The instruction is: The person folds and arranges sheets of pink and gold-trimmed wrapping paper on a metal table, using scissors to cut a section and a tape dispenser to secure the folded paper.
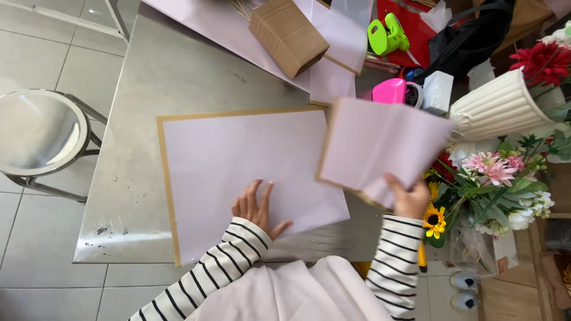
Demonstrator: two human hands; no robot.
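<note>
The room has a pale tiled floor (35,53), and a steel worktop (172,77) stands on it with a round metal stool (37,132) to its left. A large sheet of pale pink paper (238,160) with a tan border lies flat on the worktop in front of me. My left hand (256,208) rests on the lower middle of this sheet, fingers spread and palm down, pressing it flat without gripping anything. My right hand (410,199) is closed on the lower edge of a second pink sheet (380,145), thumb over the front face; this sheet is lifted clear of the worktop, bent, and overlaps the right edge of the flat sheet. Both of my sleeves are white with black stripes. Further back lie more pink sheets (333,35) with a brown cardboard stack (288,35) on top. Beyond them are a green glue gun (386,35), a pink tape dispenser (391,91) and a black bag (470,41). At the right edge, a ribbed white vase (499,107) lies tilted beside red, pink and yellow flowers (493,172).
</note>
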